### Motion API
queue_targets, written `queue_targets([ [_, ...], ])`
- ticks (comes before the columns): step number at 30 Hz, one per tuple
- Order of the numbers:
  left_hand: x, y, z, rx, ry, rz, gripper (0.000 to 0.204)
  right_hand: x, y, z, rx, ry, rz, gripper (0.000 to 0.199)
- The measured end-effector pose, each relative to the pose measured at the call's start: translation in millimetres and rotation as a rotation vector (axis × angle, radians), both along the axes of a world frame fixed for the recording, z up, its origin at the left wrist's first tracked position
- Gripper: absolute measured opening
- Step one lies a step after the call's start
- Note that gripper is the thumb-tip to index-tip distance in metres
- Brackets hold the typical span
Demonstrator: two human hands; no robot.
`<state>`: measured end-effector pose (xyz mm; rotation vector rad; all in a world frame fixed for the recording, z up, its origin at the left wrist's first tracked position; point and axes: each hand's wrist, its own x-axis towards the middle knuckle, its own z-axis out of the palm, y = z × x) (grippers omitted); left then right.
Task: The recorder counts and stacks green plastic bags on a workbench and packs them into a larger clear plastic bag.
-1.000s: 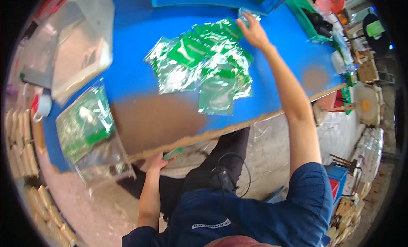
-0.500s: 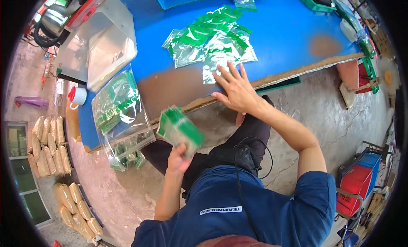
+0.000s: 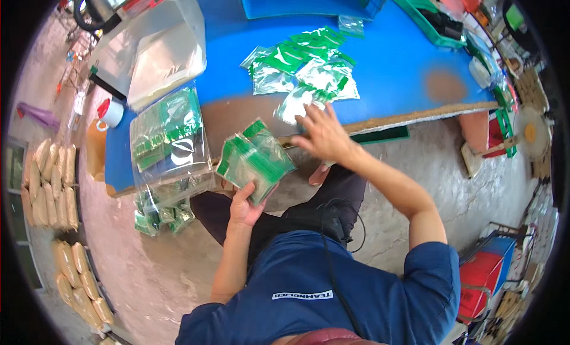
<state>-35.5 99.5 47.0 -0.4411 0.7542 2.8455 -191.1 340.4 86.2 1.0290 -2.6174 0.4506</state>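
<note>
My left hand grips a stack of flat green and clear plastic packets in front of the table edge, thumb on top. One packet at the stack's far right side sits askew to the others. Over the table's near edge, my right hand has its fingers spread, with the fingertips at a shiny packet on the near side of a loose pile of green and clear packets. Whether the fingertips press on that packet I cannot tell.
A large clear bag of green packets hangs over the blue table's left front edge. Behind it stands a translucent bin, with a white and red mug at its left. A blue tray and a green tray lie farther back.
A packet now sticks out askew from the stack in my left hand, which before looked even. My right hand has shifted slightly nearer, and the near packet of the pile has turned.
</note>
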Motion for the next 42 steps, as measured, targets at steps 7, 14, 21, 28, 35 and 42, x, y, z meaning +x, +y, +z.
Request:
queue_targets([
  [7,-14.1,8.5,-6.2,-0.029,-0.057,0.012,0.067,-46.9,-9.0,27.1,-0.265,-0.216,0.025,0.04],
  [14,11.7,-18.5,-25.8,0.21,-0.002,-0.038,0.062,-29.1,3.1,3.5,-0.157,-0.197,0.189,0.021],
  [21,-5.8,-10.6,-12.6,0.009,-0.03,0.047,0.057,-21.5,-47.7,20.7,-0.39,-0.854,0.34,0.031],
  [28,22.3,-34.8,-16.6,0.079,0.05,0.1,0.069,-55.0,-72.8,3.0,-0.026,-0.064,0.3,0.037],
  [35,11.7,-28.0,-3.6,0.071,0.019,0.178,0.069,-58.3,-99.4,45.0,-0.217,-0.434,0.228,0.036],
  [42,20.2,-41.9,-34.6,0.053,0.075,0.127,0.074,-144.7,-91.6,0.1,-0.112,0.214,-0.152,0.065],
])
